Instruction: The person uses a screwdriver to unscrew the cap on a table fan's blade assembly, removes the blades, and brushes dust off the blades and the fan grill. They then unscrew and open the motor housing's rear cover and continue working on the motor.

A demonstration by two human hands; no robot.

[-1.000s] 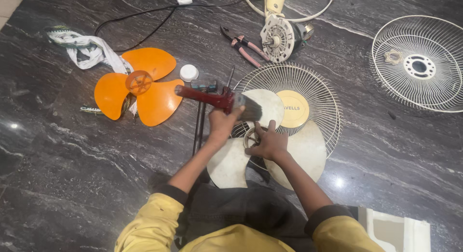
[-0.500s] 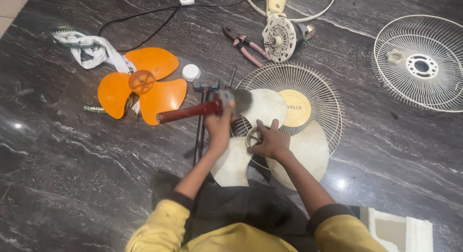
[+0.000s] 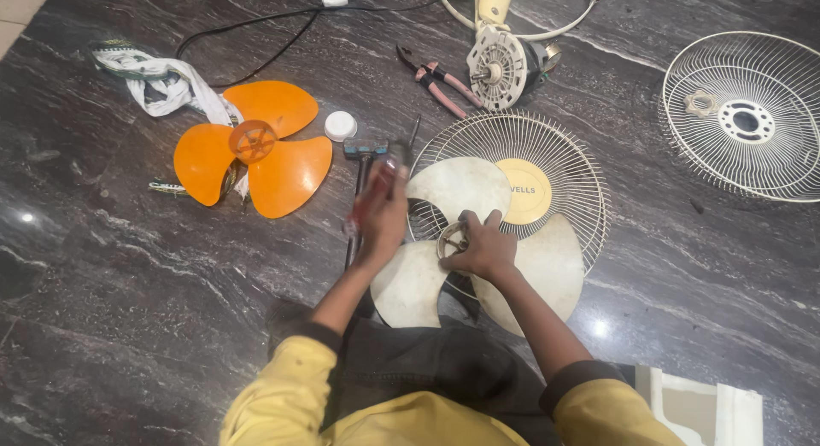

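Dark marble floor (image 3: pixel 120 326); orange blade (image 3: pixel 256 151), pliers (image 3: pixel 436 74) scattered.

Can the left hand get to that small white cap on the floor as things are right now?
Probably not freely. The left hand is closed around a red-handled tool, so it has no free fingers. The white cap lies close ahead, beside the orange fan blade, with nothing on top of it.

The person's left hand (image 3: pixel 382 217) is gripping a blurred red-handled tool (image 3: pixel 369 198) while the right hand (image 3: pixel 484 248) is pressing on the hub of a cream three-bladed plastic fan blade (image 3: pixel 444 190), which is lying over a round wire fan guard (image 3: pixel 547 147) on the dark marble floor (image 3: pixel 128 309).
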